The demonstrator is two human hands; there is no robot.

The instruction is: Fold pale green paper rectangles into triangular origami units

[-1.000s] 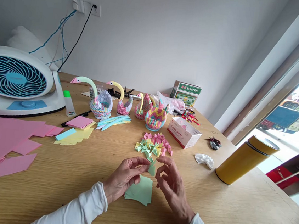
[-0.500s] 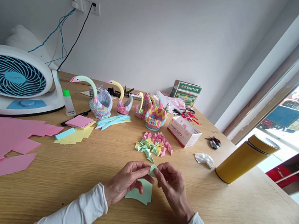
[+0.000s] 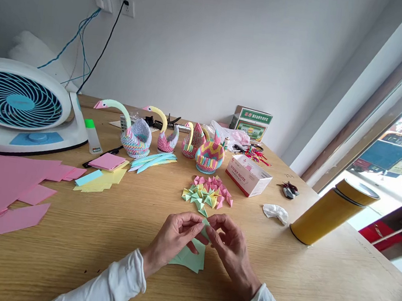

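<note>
Between my left hand (image 3: 176,238) and my right hand (image 3: 231,247) is a small piece of folded green paper (image 3: 205,228). Both hands pinch it with thumb and fingers, and the fingers partly cover it. Under my left hand lie loose green paper slips (image 3: 194,259) on the table. Just beyond my fingertips sits a pile of folded paper triangles (image 3: 211,193) in pink, yellow and green.
Paper swans (image 3: 135,138) stand at the back beside a sticky note box (image 3: 248,175). A fan (image 3: 22,108) and pink paper sheets (image 3: 11,173) are on the left. On the right are a yellow flask (image 3: 334,213), a crumpled tissue (image 3: 275,213) and small scissors (image 3: 289,191).
My fingers have closed in further around the green paper, with less of it showing. My left fingers are more curled, and the view has shifted slightly.
</note>
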